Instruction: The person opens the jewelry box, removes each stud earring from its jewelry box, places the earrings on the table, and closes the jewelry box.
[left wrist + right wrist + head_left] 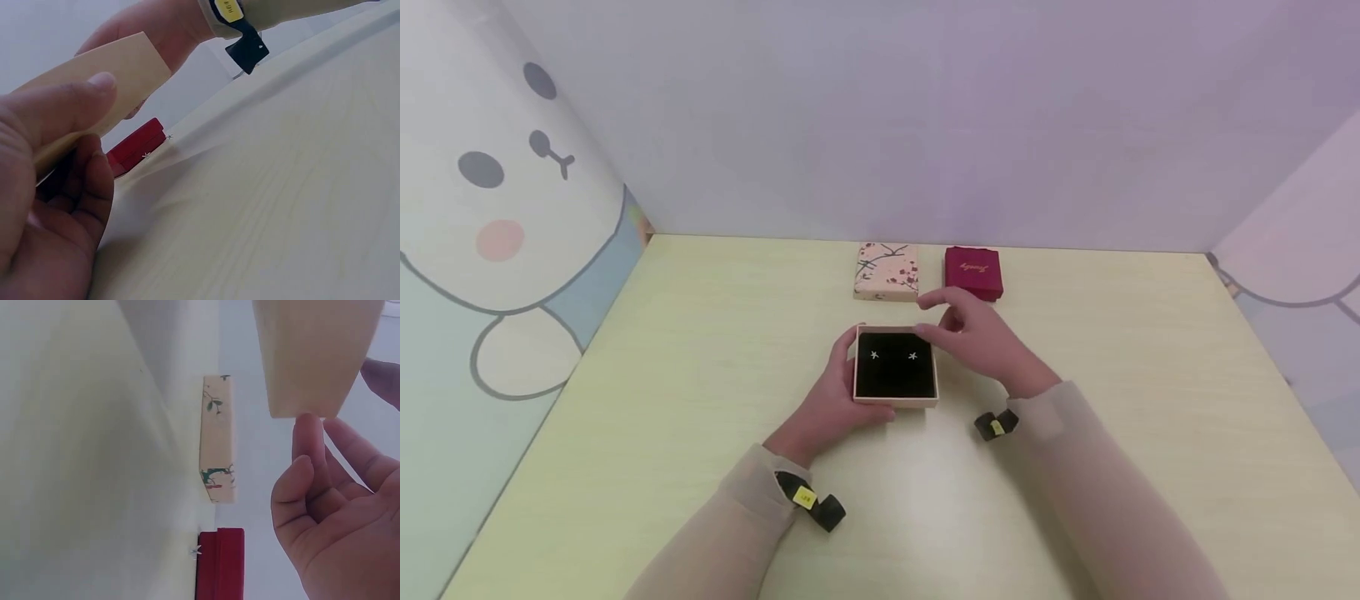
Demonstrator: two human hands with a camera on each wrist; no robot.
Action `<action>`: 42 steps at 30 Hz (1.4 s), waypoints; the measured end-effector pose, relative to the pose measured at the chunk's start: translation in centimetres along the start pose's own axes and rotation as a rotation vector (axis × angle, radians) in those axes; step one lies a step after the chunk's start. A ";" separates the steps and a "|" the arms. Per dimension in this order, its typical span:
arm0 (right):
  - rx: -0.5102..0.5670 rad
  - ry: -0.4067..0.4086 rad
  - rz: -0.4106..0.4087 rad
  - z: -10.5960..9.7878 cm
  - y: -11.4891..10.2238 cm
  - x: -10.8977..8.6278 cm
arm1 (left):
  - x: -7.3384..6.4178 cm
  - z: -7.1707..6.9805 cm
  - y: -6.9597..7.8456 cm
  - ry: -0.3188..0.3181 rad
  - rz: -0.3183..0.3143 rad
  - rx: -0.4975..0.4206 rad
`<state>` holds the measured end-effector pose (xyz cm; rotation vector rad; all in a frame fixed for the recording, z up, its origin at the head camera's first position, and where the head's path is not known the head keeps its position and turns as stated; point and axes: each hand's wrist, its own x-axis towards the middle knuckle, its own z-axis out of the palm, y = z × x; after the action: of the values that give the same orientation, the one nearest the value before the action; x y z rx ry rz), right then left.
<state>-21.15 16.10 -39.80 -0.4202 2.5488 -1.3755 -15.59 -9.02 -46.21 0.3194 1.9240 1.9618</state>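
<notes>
My left hand [842,400] grips an open jewelry box [897,402], thumb along its near side and fingers round its left side. A black insert [893,379] fills the box and bears two small star-shaped earrings [913,356]. In the left wrist view the plain pale side of the box [134,65] is raised off the table. My right hand [973,337] is at the far right corner, its thumb tip over the insert's edge and its index finger extended apart from the box. From the right wrist view, one fingertip [308,425] is right at the box's lower edge.
Behind the hands, a pink box lid with a blossom pattern [886,271] lies on the pale wooden table [715,350]. To its right sits a dark red jewelry box [973,271] with gold lettering. A pale wall [887,125] stands along the table's far edge.
</notes>
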 end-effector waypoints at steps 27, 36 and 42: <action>-0.039 0.146 -0.112 3.6 -0.1 -3.1 | 0.2 -0.2 0.1 -0.022 -0.012 -0.027; -0.122 0.131 -0.105 3.3 -0.8 -3.0 | 0.1 -0.3 0.3 -0.017 -0.034 -0.033; -0.178 0.139 -0.106 3.2 -1.0 -3.1 | 0.3 -0.2 0.4 -0.022 -0.032 -0.033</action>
<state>-17.12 14.17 -40.53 -0.5139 2.8130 -1.2563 -16.00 -9.10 -45.87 0.2977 1.8695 1.9590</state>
